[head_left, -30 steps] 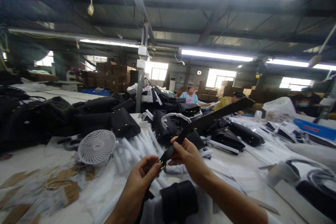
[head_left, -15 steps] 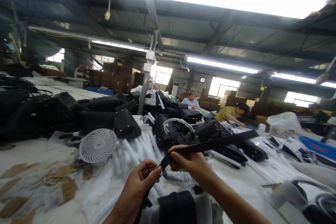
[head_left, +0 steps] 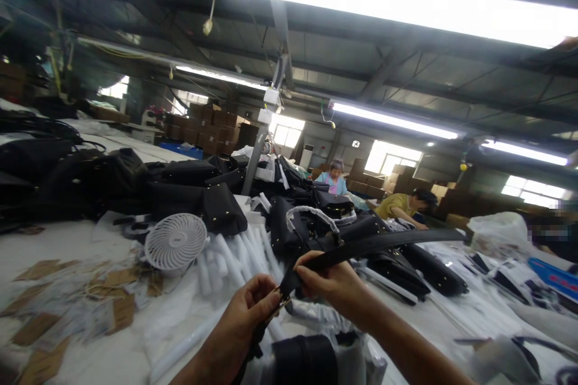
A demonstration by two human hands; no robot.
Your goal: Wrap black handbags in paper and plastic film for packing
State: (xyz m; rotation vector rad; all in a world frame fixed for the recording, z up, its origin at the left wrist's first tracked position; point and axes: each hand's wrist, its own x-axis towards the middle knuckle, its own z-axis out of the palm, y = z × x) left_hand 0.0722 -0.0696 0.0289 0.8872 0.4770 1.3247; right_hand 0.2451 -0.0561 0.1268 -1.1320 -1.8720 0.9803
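A black strap runs through my right hand, whose thumb and fingers pinch it near one end; its long free part sticks out to the right. Close by on the left, my left hand is closed on a gold-coloured buckle, through which the strap's end appears to pass. Just how the strap is threaded is hidden by my fingers. Below my hands lies a black bag, partly wrapped in clear plastic and cut off by the lower edge.
A white fan stands left of my hands, beside white foam tubes. Brown cards in plastic lie at the left. Black bags are piled across the table. Two people work beyond, and a blue box is at the right.
The view has shifted, so the surroundings sit slightly further right. The strap's end is now closer to the buckle, and its free part has swung and bowed a little to the right.
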